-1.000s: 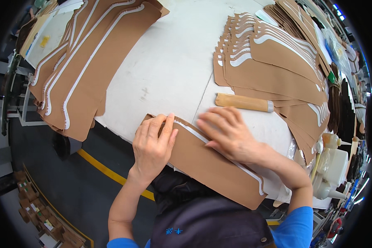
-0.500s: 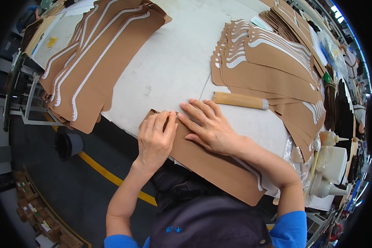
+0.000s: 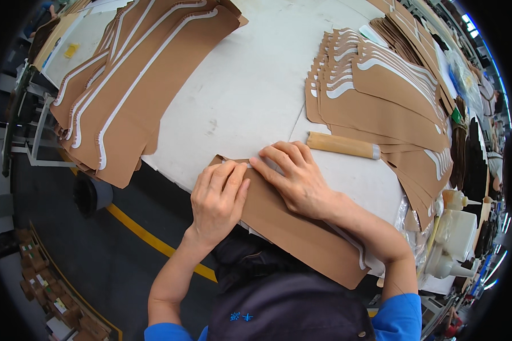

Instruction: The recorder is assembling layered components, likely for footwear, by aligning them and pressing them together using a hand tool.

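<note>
A brown leather-like panel [image 3: 307, 241] with a white strip along its edge lies aslant at the table's near edge, its lower end hanging over. My left hand [image 3: 217, 196] has its fingers bent together over the panel's upper end. Close beside it, my right hand [image 3: 294, 179] bends its fingers, with the index fingertip pressed on the same folded edge. The fingertips of both hands nearly meet there, and a bit of white strip shows between them. My right forearm passes over the panel's right side.
A brown roller-like bar [image 3: 344, 145] lies beyond my right hand. Overlapping brown panels [image 3: 381, 108] cover the table's right, and more brown panels [image 3: 148, 85] hang over its left edge. White plastic bottles [image 3: 458, 233] stand at far right. A dark bin [image 3: 91, 194] is on the floor.
Both hands have shifted slightly right along the panel's upper edge in the picture. The right hand's fingers, spread before, are now more curled. The whole view has moved a little.
</note>
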`<state>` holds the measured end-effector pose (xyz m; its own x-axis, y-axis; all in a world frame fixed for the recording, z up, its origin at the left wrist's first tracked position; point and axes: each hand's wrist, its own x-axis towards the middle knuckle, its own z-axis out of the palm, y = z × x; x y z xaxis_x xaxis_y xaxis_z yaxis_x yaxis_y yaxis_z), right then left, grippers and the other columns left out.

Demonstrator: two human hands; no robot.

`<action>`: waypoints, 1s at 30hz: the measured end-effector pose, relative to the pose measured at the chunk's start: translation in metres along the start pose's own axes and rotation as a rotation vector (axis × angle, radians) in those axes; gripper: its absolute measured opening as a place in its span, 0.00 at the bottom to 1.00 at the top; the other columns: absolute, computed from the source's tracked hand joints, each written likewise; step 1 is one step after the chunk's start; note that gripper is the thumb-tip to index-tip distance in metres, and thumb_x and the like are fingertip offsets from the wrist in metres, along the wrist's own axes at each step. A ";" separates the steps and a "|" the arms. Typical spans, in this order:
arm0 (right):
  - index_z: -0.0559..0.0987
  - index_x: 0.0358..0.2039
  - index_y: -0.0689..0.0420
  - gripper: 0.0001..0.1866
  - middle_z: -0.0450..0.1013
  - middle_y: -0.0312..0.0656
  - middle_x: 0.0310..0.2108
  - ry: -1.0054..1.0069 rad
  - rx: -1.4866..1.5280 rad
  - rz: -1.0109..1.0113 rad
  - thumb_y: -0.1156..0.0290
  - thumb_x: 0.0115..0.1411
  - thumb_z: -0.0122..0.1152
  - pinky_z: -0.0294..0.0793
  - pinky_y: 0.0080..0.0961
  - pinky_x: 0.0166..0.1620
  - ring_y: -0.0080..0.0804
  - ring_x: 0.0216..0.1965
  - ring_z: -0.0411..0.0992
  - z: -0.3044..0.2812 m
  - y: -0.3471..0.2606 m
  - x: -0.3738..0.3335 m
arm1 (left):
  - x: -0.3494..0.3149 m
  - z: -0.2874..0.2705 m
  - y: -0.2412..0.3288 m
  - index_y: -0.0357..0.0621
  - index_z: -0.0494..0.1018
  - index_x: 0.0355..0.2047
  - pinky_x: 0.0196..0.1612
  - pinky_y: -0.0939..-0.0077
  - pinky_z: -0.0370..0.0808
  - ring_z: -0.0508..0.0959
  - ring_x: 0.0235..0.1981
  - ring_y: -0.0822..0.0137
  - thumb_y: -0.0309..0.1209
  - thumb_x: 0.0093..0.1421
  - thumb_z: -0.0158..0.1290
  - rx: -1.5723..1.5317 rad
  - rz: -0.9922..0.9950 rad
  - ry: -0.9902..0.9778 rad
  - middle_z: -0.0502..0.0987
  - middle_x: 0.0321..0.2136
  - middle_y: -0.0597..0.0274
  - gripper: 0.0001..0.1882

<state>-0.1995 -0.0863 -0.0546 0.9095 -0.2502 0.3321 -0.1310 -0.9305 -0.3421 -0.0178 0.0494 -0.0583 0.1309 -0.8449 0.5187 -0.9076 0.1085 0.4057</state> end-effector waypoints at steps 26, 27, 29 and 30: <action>0.81 0.52 0.62 0.26 0.72 0.49 0.56 -0.099 0.083 0.329 0.83 0.50 0.65 0.68 0.48 0.60 0.51 0.58 0.71 -0.090 -0.024 -0.119 | 0.002 -0.032 0.009 0.35 0.83 0.45 0.47 0.60 0.78 0.80 0.45 0.55 0.21 0.55 0.67 0.095 0.109 -0.179 0.80 0.44 0.56 0.16; 0.81 0.52 0.62 0.26 0.72 0.49 0.56 -0.102 0.077 0.355 0.84 0.49 0.65 0.68 0.48 0.59 0.51 0.56 0.71 -0.095 -0.028 -0.128 | 0.001 -0.036 0.011 0.35 0.83 0.43 0.48 0.59 0.78 0.81 0.46 0.54 0.21 0.54 0.68 0.054 0.095 -0.187 0.80 0.44 0.55 0.15; 0.81 0.52 0.62 0.26 0.73 0.49 0.56 -0.085 0.060 0.368 0.84 0.49 0.64 0.69 0.47 0.58 0.51 0.56 0.72 -0.099 -0.033 -0.140 | 0.014 -0.034 0.010 0.35 0.83 0.42 0.49 0.59 0.78 0.81 0.47 0.53 0.23 0.53 0.69 0.023 0.097 -0.178 0.80 0.45 0.55 0.15; 0.81 0.52 0.62 0.26 0.73 0.49 0.56 -0.077 0.047 0.382 0.84 0.49 0.64 0.69 0.47 0.58 0.51 0.56 0.72 -0.102 -0.035 -0.145 | 0.022 -0.032 0.011 0.36 0.83 0.41 0.50 0.58 0.78 0.80 0.48 0.51 0.25 0.52 0.70 -0.011 0.091 -0.172 0.80 0.46 0.54 0.16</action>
<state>-0.3672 -0.0450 -0.0014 0.8257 -0.5538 0.1069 -0.4494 -0.7605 -0.4687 -0.0119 0.0486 -0.0178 -0.0227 -0.9084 0.4175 -0.9082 0.1933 0.3713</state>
